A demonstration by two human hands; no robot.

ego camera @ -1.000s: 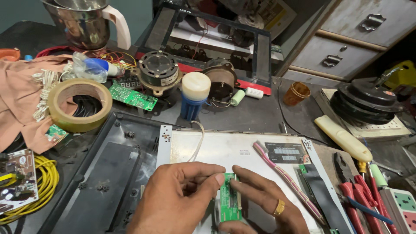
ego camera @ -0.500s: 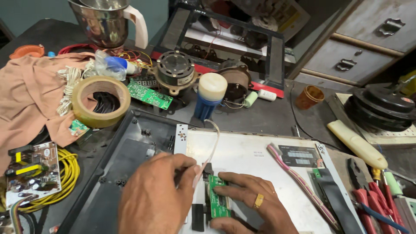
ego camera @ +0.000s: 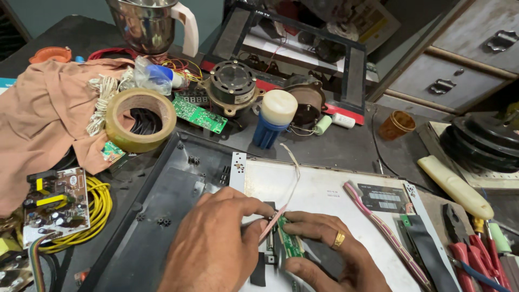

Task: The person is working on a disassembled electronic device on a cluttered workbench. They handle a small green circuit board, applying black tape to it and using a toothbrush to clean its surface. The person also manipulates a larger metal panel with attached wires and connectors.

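The small green circuit board (ego camera: 290,243) lies on the white metal panel (ego camera: 324,194), its long side running away from the person, pinched at both ends by the right hand (ego camera: 324,254). The left hand (ego camera: 216,243) sits just left of it, fingertips closed on the flat ribbon cable (ego camera: 281,205), which runs up and away from the board's left edge

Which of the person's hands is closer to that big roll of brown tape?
The left hand. The tape roll lies up and to its left on the bench, apart from it. The right hand, holding the small green circuit board, is farther off on the other side.
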